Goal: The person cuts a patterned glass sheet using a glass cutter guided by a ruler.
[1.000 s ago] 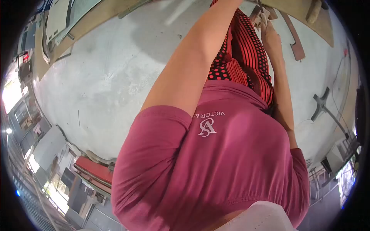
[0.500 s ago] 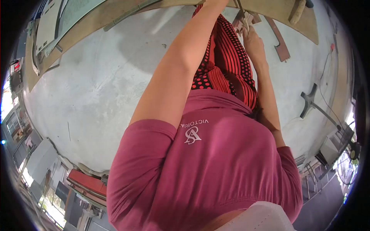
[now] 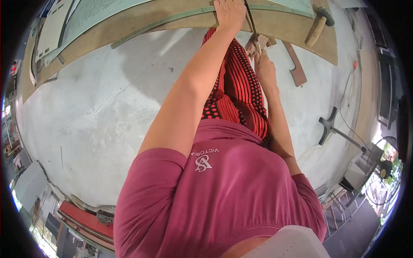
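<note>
My left hand (image 3: 231,16) lies over a long green strip on the table at the top of the view, its fingertips cut off by the frame edge. Close beside it runs a long, thin dark bar (image 3: 251,19), slanting down toward my other hand. My right hand (image 3: 265,69) is closed around a pale handle-like piece (image 3: 260,44) at the lower end of this bar. Reddish-brown and pale scraps sit around those fingers, partly covered. A notched reddish-brown piece (image 3: 297,71) sticks out past the table edge to the right.
The tan tabletop (image 3: 282,28) curves across the top, with the green strip (image 3: 172,19) along it. A mallet (image 3: 317,32) with a wooden handle lies at its right end. Large greenish sheets (image 3: 99,19) are at upper left. A black stand (image 3: 330,124) and a fan (image 3: 383,172) are at right.
The view has shifted, so the table and hands sit lower and more of the tabletop shows. My left hand is now in full view except for its fingertips. My right hand keeps its hold.
</note>
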`<state>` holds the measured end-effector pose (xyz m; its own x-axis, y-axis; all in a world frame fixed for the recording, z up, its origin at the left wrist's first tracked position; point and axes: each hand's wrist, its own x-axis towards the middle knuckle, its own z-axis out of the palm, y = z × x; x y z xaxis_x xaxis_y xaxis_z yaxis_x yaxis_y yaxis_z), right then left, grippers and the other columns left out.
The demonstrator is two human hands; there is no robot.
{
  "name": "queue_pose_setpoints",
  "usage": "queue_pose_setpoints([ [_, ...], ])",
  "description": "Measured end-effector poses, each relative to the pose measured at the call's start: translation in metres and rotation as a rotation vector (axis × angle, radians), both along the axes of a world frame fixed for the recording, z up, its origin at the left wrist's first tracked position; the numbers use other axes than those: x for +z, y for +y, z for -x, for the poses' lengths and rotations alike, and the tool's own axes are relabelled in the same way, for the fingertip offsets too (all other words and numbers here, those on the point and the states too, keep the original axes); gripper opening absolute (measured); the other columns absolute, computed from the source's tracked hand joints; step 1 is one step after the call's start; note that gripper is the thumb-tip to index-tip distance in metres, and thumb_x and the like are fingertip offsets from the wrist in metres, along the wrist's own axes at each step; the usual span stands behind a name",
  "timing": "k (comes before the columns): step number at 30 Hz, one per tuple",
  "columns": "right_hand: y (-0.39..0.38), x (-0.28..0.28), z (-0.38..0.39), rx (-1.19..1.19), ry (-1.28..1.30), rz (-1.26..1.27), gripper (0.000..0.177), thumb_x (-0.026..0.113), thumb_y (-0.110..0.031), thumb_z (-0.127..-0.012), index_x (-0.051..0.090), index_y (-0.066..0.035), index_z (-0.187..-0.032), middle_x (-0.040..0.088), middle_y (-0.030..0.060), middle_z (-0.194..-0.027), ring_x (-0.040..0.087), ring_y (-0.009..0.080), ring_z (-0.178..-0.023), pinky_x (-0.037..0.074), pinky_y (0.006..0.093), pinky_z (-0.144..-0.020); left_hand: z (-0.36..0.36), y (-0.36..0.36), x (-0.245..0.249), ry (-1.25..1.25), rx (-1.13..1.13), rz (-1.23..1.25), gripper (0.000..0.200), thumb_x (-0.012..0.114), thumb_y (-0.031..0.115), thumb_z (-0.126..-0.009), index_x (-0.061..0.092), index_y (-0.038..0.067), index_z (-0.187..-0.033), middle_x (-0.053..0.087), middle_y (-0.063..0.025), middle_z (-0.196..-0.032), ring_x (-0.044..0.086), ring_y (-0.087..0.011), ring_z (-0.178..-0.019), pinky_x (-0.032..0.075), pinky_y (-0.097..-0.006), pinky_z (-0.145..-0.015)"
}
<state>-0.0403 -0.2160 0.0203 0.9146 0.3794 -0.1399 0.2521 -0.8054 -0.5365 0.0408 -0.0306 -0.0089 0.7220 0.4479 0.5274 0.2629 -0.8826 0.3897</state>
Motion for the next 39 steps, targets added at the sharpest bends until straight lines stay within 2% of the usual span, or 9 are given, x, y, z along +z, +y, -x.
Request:
queue_pose_setpoints([
  [2, 0.01, -0.002, -0.017, 0.021, -0.05, -0.003, 0.034, 0.041, -0.032, -0.097, 0.048, -0.003, -0.113, 0.061, 0.0321, -0.085, 0.059, 0.0499, -0.077, 0.046, 0.0579, -0.068, -0.001, 0.001, 0.002, 0.079, -0.003, -0.004, 0.027, 0.051, 0.021, -0.083, 0.058, 0.0, -0.099, 0.058, -0.0183, -0.102, 0.051, -0.0345, -0.097, 0.038, -0.0462, -0.083],
  [6, 0.017, -0.004, -0.021, 0.063, -0.126, 0.02, 0.032, 0.042, -0.032, -0.096, 0.049, -0.003, -0.108, 0.061, 0.0315, -0.08, 0.059, 0.0499, -0.079, 0.046, 0.0578, -0.066, -0.001, 0.005, 0.004, 0.086, 0.01, 0.026, 0.027, 0.052, 0.021, -0.082, 0.059, 0.003, -0.101, 0.057, -0.0173, -0.104, 0.051, -0.0342, -0.099, 0.038, -0.0463, -0.085],
  [8, 0.008, 0.003, -0.004, 0.015, -0.011, 0.067, 0.029, 0.045, -0.03, -0.096, 0.049, -0.004, -0.106, 0.061, 0.0309, -0.08, 0.059, 0.0491, -0.078, 0.045, 0.0573, -0.065, -0.001, 0.006, 0.004, -0.092, 0.019, -0.036, 0.017, 0.057, 0.023, -0.081, 0.061, 0.007, -0.084, 0.061, -0.0128, -0.089, 0.056, -0.0321, -0.086, 0.04, -0.0462, -0.075],
  [11, -0.013, -0.003, 0.029, -0.005, 0.019, -0.014, 0.03, 0.044, -0.031, -0.096, 0.05, -0.004, -0.107, 0.061, 0.0309, -0.078, 0.059, 0.0494, -0.079, 0.044, 0.0576, -0.067, -0.002, 0.005, 0.002, -0.132, 0.032, -0.037, 0.015, 0.057, 0.02, -0.08, 0.06, 0.006, -0.084, 0.06, -0.0123, -0.088, 0.054, -0.0309, -0.086, 0.039, -0.0451, -0.076],
  [18, 0.024, 0.003, -0.024, 0.014, -0.056, -0.012, 0.03, 0.043, -0.032, -0.096, 0.052, -0.005, -0.103, 0.061, 0.0309, -0.081, 0.058, 0.0508, -0.083, 0.043, 0.059, -0.07, 0.003, 0.003, 0.011, -0.115, 0.027, -0.016, 0.015, 0.057, 0.021, -0.082, 0.059, 0.007, -0.083, 0.059, -0.0118, -0.089, 0.054, -0.0306, -0.086, 0.039, -0.0446, -0.076],
  [21, 0.021, 0.011, -0.011, -0.01, -0.04, 0.004, 0.03, 0.044, -0.032, -0.096, 0.051, -0.003, -0.103, 0.061, 0.0309, -0.084, 0.057, 0.0507, -0.085, 0.043, 0.0591, -0.072, 0.003, 0.004, 0.013, -0.091, 0.039, -0.007, 0.015, 0.057, 0.022, -0.082, 0.059, 0.007, -0.083, 0.059, -0.0114, -0.09, 0.054, -0.0305, -0.087, 0.039, -0.0448, -0.076],
  [26, -0.017, -0.009, 0.028, 0.019, -0.069, -0.014, 0.028, 0.043, -0.03, -0.097, 0.051, -0.004, -0.104, 0.062, 0.0266, -0.072, 0.059, 0.0492, -0.07, 0.045, 0.0572, -0.062, 0.002, 0.003, 0.009, -0.101, 0.036, -0.021, 0.015, 0.057, 0.021, -0.083, 0.059, 0.007, -0.082, 0.059, -0.0107, -0.089, 0.055, -0.0297, -0.087, 0.04, -0.0438, -0.075],
  [33, 0.016, 0.003, -0.016, 0.057, -0.11, -0.012, 0.03, 0.043, -0.033, -0.097, 0.051, -0.005, -0.104, 0.062, 0.0293, -0.076, 0.058, 0.0506, -0.074, 0.045, 0.0581, -0.066, 0.005, 0.003, 0.013, -0.115, 0.026, -0.042, 0.012, 0.059, 0.019, -0.081, 0.058, 0.007, -0.082, 0.058, -0.01, -0.087, 0.055, -0.0293, -0.086, 0.04, -0.0437, -0.074],
  [39, -0.019, -0.012, 0.025, 0.003, 0.004, -0.029, 0.03, 0.043, -0.034, -0.097, 0.049, -0.006, -0.108, 0.061, 0.0292, -0.072, 0.059, 0.0499, -0.074, 0.044, 0.0585, -0.063, 0.001, 0.005, 0.008, -0.129, 0.034, -0.051, 0.011, 0.059, 0.018, -0.08, 0.057, 0.008, -0.082, 0.058, -0.0103, -0.086, 0.055, -0.0299, -0.084, 0.04, -0.0437, -0.072],
])
